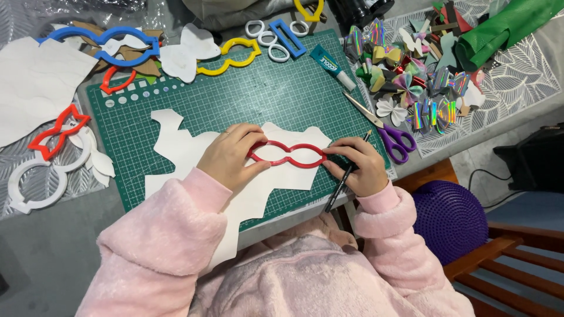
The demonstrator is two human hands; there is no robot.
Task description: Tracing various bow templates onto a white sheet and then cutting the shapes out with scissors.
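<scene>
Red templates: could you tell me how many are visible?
3 templates: one between left hand and right hand, one at the mat's top-left corner, one left of it. Some may be hidden.

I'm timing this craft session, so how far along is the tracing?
Done: finished bows are piled up. In hand: left hand pins the red template on the white sheet, right hand holds a pen. Left: cutting; the scissors lie untouched.

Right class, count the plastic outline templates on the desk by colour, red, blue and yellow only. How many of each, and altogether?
Red templates: 3
Blue templates: 2
Yellow templates: 2
Total: 7
</scene>
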